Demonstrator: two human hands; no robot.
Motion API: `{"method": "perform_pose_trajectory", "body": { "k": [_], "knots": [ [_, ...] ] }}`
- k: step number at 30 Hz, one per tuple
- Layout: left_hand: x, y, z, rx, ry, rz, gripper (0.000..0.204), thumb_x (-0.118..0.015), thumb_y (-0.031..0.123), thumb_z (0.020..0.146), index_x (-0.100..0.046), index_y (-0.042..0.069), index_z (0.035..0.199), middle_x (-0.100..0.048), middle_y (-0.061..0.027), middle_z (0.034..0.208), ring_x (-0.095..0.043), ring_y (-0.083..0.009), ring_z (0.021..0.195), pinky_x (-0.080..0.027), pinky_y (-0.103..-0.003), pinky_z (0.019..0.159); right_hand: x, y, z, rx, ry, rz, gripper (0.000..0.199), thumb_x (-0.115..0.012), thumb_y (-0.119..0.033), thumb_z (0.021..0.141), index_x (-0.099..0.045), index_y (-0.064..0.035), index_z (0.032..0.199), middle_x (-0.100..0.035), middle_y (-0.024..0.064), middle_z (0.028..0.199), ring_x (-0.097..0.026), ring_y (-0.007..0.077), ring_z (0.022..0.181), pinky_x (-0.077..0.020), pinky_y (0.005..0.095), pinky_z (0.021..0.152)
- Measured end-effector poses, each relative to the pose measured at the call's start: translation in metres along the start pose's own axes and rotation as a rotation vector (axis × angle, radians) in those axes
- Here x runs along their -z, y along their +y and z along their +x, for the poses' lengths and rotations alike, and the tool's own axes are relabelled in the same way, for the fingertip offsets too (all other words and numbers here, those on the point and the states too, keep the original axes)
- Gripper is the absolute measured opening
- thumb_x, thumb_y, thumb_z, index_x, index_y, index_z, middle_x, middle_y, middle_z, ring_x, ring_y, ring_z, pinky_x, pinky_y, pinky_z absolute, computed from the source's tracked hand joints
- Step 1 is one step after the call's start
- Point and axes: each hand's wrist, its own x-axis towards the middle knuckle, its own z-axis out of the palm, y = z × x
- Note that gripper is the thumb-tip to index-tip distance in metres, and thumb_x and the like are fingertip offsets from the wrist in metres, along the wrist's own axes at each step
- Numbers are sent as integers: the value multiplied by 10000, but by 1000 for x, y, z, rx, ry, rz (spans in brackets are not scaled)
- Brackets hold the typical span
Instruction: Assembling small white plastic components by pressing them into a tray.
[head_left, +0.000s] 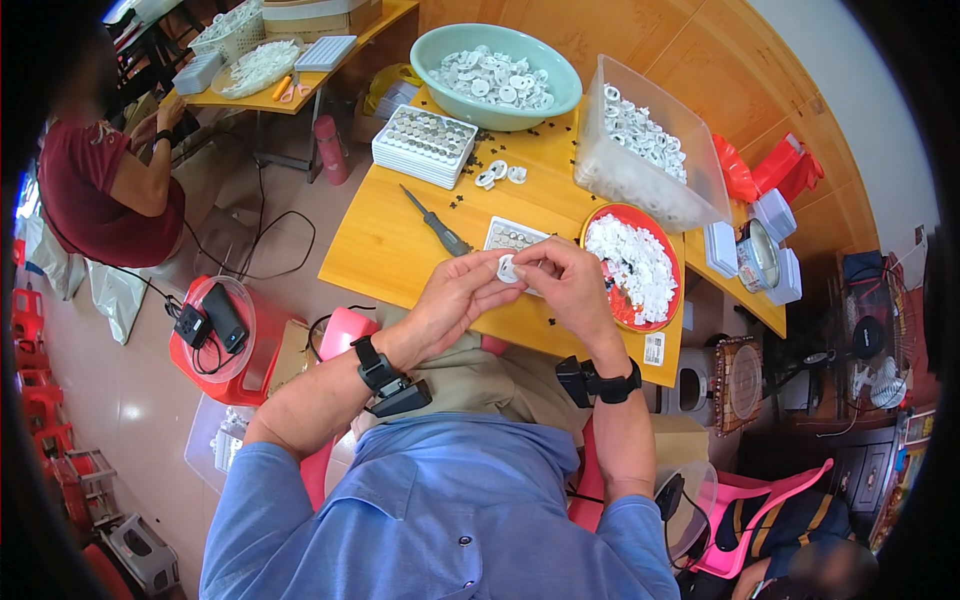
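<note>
Over the near edge of the yellow table, both my hands meet at a small white round plastic piece. My left hand is closed on it, gripping it between thumb and fingers. My right hand pinches at the same piece from the right; anything smaller between those fingertips is hidden. Just beyond my fingers lies a white tray with rows of round silvery parts, partly covered by my hands. A dark-handled screwdriver rests to its left. To the right stands a red round dish heaped with small white pieces.
Farther back are stacked white trays, a pale green basin and a clear bin, both filled with white parts. A few loose white pieces and small black bits dot the table. At left, another person sits by a second table.
</note>
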Motion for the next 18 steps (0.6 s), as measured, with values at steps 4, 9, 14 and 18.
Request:
{"method": "perform_pose_trajectory", "body": {
  "k": [4, 9, 14, 18],
  "knots": [
    [0, 0, 0, 8, -14, 0, 349, -435, 137, 1043, -504, -70, 1316, -613, -149, 1253, -636, -209, 1129, -528, -324, 992, 1, 10, 0, -19, -13, 140, 132, -660, -41, 834, -689, 37, 936, -675, 95, 887, -649, 132, 723, -507, 253, 659],
    [3, -3, 1, 0, 2, 16, 352, -446, 148, 1044, -504, -64, 1319, -620, -158, 1235, -642, -229, 1110, -531, -318, 976, 0, 1, 0, -9, -12, 29, 119, -667, -36, 819, -689, 28, 916, -669, 104, 865, -648, 143, 706, -504, 258, 647],
    [5, -4, 2, 7, 20, 22, 346, -451, 142, 1041, -510, -64, 1313, -621, -148, 1240, -644, -212, 1107, -534, -319, 975, -4, 0, -1, 22, 14, -76, 105, -670, -26, 807, -689, 22, 899, -662, 110, 835, -641, 154, 689, -500, 268, 633],
    [4, -4, 2, 14, 38, 32, 334, -457, 133, 1037, -524, -67, 1297, -623, -144, 1242, -648, -207, 1103, -536, -328, 980, -6, 5, 0, 34, 27, -34, 100, -668, -29, 808, -690, 21, 891, -661, 109, 825, -633, 169, 684, -499, 281, 635]
  ]
}}
